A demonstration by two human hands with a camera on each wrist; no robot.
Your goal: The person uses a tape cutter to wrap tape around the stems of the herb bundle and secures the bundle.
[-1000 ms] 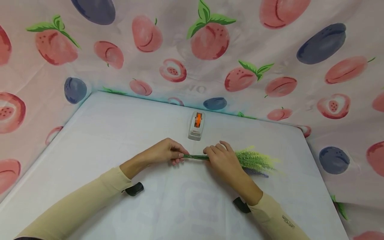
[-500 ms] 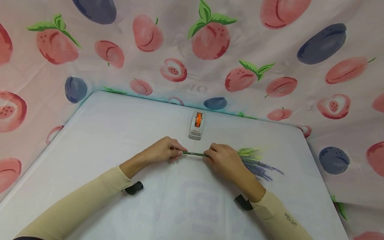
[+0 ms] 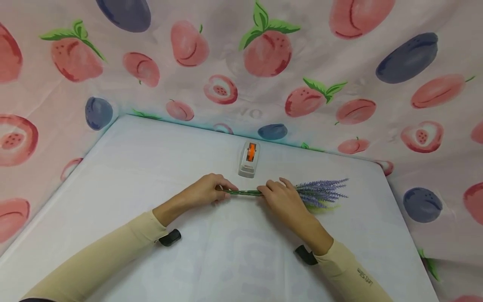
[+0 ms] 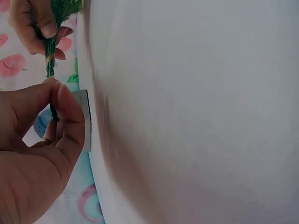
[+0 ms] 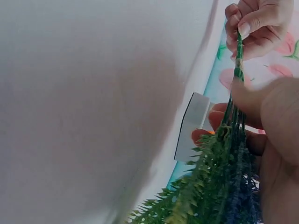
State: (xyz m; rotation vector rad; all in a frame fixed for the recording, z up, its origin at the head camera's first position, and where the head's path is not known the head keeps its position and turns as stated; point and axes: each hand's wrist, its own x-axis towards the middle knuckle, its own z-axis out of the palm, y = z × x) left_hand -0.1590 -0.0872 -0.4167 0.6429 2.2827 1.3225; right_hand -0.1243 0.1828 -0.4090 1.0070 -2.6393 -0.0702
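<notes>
A bunch of artificial flowers [image 3: 320, 193] with purple and yellow-green heads lies sideways between my two hands, its green stems to the left. The left hand [image 3: 207, 189] pinches the stem ends between thumb and fingers, as the left wrist view also shows. My right hand [image 3: 281, 201] grips the stems just below the flower heads, thumb across them in the right wrist view. Between the hands a short length of the stems [image 3: 244, 193] is bare. In the right wrist view a pale band shows around the stems [image 5: 239, 63].
Behind the hands a grey tape dispenser [image 3: 248, 163] with an orange reel stands on the white table [image 3: 166, 151]. Fruit-patterned cloth [image 3: 234, 54] hangs along the table's back and left. A black object [image 3: 170, 238] sits under each wrist.
The bunch has been rolled about its length: yellow-green heads faced up, then purple appeared below, and now purple is on top. Both hands stay at nearly the same spots.
</notes>
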